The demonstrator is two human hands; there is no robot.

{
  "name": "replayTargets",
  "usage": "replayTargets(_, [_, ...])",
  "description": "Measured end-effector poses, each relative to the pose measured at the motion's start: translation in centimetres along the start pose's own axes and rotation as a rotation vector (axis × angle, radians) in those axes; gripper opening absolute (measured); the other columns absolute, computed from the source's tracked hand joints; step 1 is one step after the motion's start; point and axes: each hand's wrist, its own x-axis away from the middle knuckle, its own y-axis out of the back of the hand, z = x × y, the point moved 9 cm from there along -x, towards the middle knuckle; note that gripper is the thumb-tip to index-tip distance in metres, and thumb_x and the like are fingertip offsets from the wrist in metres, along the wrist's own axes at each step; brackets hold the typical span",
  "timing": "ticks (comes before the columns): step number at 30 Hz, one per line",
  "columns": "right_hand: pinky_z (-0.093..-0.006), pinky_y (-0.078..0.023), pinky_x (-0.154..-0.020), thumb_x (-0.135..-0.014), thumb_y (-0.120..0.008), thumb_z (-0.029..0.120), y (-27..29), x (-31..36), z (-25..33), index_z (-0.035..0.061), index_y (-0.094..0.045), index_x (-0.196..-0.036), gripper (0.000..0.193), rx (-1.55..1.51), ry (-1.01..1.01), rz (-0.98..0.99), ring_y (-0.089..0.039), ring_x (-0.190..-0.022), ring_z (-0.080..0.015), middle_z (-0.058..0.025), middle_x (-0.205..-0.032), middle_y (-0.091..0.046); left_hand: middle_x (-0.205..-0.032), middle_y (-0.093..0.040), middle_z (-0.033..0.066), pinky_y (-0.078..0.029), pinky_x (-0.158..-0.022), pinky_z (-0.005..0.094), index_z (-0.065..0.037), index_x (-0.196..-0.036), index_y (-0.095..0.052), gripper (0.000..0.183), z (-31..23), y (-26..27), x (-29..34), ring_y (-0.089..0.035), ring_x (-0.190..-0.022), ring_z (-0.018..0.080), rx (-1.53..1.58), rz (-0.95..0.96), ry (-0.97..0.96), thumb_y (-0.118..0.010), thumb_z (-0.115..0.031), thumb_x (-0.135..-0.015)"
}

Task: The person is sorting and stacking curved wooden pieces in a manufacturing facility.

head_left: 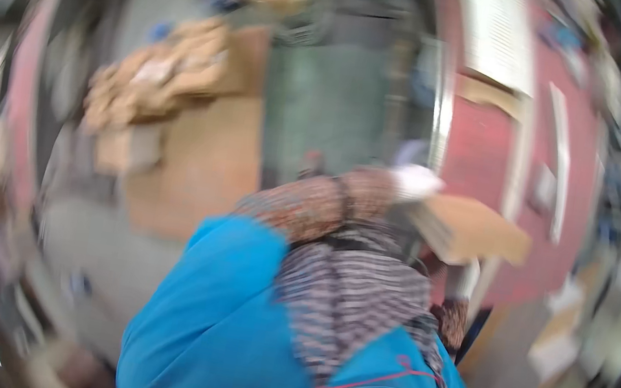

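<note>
Tan rectangular cardboard box or bundle point(480, 230) by red surface point(478, 150), held between white-gloved left hand point(417, 183) and white-gloved right hand point(463, 279). Each grip closed on it, fingers blurred; contents hidden.

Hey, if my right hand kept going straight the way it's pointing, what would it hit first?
Likely the brown cardboard piece just beyond your right hand; with the blur, I can't tell whether they already touch.

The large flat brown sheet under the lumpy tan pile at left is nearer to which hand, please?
Left. The white-gloved left hand is right of the flat brown sheet; the white-gloved right hand is farther right and lower.
</note>
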Motion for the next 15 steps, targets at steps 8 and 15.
replayTargets(8, [-0.0325, -0.057, -0.080, -0.099, -0.056, 0.018, -0.6, 4.7, 17.3, -0.0038, -0.059, -0.133, 0.040, 0.509, 0.476, -0.406, -0.067, -0.095, -0.0179, -0.0126, -0.113, -0.068, -0.107, -0.059, 0.0078, -0.053, -0.081, 0.0302, -0.004, -0.124, -0.058, 0.041, 1.2, 7.0, 11.5, -0.058, -0.093, 0.0157, 1.113, -0.009, 0.618, -0.056, -0.036, -0.099])
replayTargets(15, [-0.0368, -0.052, -0.094, -0.092, -0.064, 0.017, -10.0, -11.5, 22.9, 0.0027, -0.064, -0.126, 0.037, 1.186, 0.702, 0.115, -0.066, -0.105, -0.0293, -0.0164, -0.113, -0.067, -0.118, -0.059, 0.0104, -0.052, -0.091, 0.0365, -0.005, -0.130, -0.056, 0.048, -0.4, 9.4, 6.4, -0.058, -0.105, 0.0199, 1.164, -0.152, 0.563, -0.056, -0.043, -0.100])
